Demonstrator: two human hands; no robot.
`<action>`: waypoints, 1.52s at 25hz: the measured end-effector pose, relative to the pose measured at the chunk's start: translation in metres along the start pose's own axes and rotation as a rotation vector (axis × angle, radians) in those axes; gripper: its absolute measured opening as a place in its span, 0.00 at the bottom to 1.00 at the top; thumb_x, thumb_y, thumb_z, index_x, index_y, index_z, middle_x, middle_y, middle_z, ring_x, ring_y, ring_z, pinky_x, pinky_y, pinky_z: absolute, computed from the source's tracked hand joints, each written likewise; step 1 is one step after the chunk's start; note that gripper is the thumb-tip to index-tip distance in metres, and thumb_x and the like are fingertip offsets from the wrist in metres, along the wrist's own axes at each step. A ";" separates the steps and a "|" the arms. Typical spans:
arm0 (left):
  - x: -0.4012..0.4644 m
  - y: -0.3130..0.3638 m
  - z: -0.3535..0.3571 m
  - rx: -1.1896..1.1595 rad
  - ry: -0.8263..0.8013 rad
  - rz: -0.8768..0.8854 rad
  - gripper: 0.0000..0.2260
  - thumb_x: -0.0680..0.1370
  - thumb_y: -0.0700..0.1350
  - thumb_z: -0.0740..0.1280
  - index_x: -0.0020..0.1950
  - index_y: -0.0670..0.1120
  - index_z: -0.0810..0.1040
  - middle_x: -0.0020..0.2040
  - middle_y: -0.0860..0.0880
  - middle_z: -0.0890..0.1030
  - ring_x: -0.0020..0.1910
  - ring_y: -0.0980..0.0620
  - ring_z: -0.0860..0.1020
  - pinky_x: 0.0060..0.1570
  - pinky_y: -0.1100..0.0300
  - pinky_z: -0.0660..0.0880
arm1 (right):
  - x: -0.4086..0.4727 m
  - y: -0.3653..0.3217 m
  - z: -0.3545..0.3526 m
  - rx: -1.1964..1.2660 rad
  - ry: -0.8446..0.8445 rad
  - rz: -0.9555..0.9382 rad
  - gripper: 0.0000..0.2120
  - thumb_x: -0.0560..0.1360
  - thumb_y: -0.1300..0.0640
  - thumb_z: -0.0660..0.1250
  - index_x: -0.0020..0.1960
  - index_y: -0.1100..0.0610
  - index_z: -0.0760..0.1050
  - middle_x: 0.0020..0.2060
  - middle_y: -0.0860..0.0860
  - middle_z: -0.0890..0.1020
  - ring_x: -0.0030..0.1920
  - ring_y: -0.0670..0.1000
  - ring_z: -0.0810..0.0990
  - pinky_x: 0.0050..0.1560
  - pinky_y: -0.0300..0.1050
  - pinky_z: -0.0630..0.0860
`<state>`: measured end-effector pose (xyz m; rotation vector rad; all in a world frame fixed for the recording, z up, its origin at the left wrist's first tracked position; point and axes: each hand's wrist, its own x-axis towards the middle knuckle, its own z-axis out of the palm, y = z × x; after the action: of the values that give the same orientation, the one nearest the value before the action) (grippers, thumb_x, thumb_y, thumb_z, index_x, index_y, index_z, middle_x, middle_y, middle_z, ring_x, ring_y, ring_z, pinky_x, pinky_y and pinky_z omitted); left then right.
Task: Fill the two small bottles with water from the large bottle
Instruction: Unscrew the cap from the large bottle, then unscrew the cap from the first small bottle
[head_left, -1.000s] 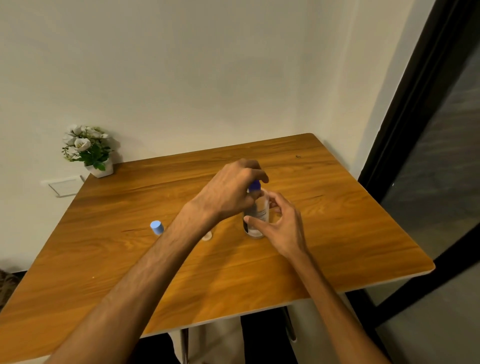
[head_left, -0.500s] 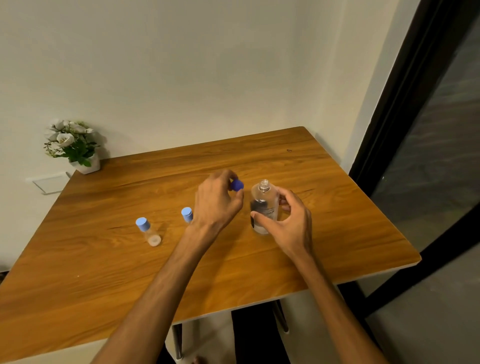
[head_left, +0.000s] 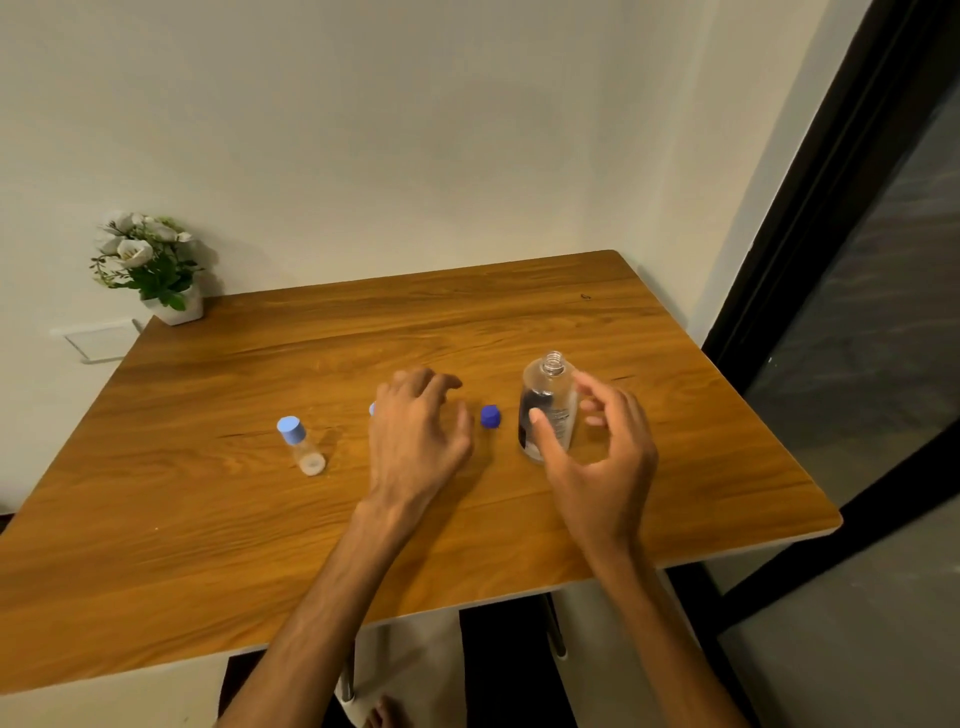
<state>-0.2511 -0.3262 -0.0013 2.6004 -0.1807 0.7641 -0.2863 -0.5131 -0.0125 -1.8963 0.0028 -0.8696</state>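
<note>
Water bottles are what I am working with on the wooden table (head_left: 208, 545), and I am going from the biggest thing down. My right hand (head_left: 597, 457) is curling loosely around the large bottle (head_left: 549, 410), which is standing upright right of the table's middle; the thumb is lying against its front, the fingers are spread behind it, so the grasp is looking half open, not tight. Its neck is bare, and I cannot tell how much water is inside. My left hand (head_left: 415, 436) is hovering palm down, fingers relaxed and holding nothing, just left of the dark blue cap (head_left: 490, 416), which is lying on the wood between my hands. One small bottle (head_left: 301, 444) is standing well to the left, its light blue cap on. The other small bottle (head_left: 372, 409) is hiding behind my left hand, only a blue edge showing. So I am judging that only the opening of the large bottle is done; uncapping both small ones and pouring are remaining.
</note>
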 end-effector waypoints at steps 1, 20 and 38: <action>-0.004 -0.009 -0.012 0.005 0.083 -0.012 0.12 0.76 0.47 0.72 0.57 0.44 0.84 0.50 0.45 0.81 0.52 0.46 0.78 0.50 0.52 0.72 | -0.007 -0.011 0.004 0.032 0.033 -0.052 0.17 0.74 0.52 0.76 0.61 0.56 0.82 0.56 0.48 0.84 0.53 0.47 0.82 0.50 0.45 0.82; -0.044 -0.032 -0.011 -0.423 -0.091 -0.258 0.13 0.81 0.55 0.70 0.60 0.48 0.81 0.53 0.52 0.85 0.52 0.53 0.83 0.51 0.56 0.78 | -0.073 -0.023 0.088 -0.083 -0.483 0.091 0.04 0.75 0.56 0.72 0.50 0.53 0.82 0.26 0.47 0.78 0.24 0.47 0.71 0.27 0.46 0.68; -0.022 -0.068 0.021 -0.271 -0.198 -0.493 0.15 0.75 0.50 0.75 0.57 0.45 0.87 0.54 0.46 0.85 0.57 0.44 0.81 0.58 0.46 0.78 | -0.064 -0.007 0.072 -0.072 -0.524 0.181 0.31 0.67 0.47 0.84 0.68 0.49 0.80 0.55 0.43 0.87 0.39 0.40 0.84 0.41 0.40 0.84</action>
<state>-0.2426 -0.2739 -0.0536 2.3131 0.2736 0.2838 -0.2954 -0.4296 -0.0594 -2.1047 -0.1117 -0.2389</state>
